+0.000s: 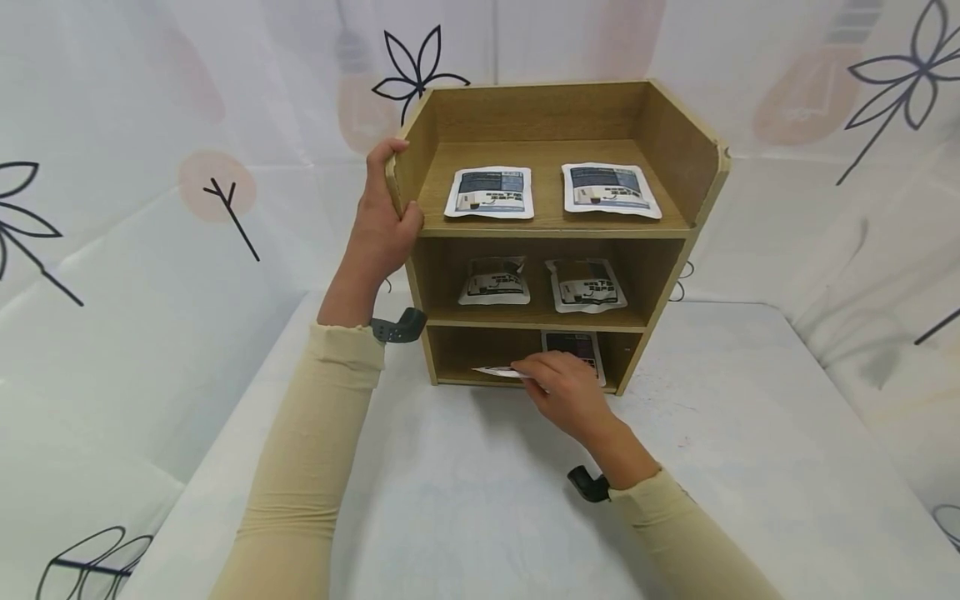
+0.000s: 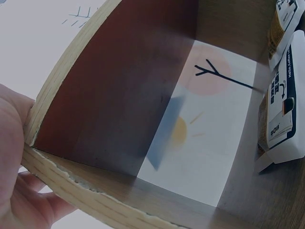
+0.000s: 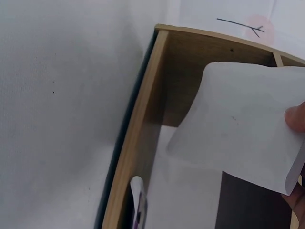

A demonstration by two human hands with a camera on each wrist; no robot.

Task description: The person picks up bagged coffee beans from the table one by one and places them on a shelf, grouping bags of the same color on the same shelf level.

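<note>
A wooden three-level shelf stands on the white table. My left hand grips the upper front edge of its left side panel, thumb towards the front; the left wrist view shows the hand around that edge. At the opening of the bottom level, my right hand pinches a flat white pouch, seen nearly edge-on from the head. In the right wrist view the pouch's plain white face shows, thumb on it. Behind the right hand, another pouch with a dark label sits in the bottom level, partly hidden.
Two white pouches with blue-grey labels, left and right, lie on the top level. Two more, left and right, lie on the middle level. The white table extends in front; a printed cloth hangs behind.
</note>
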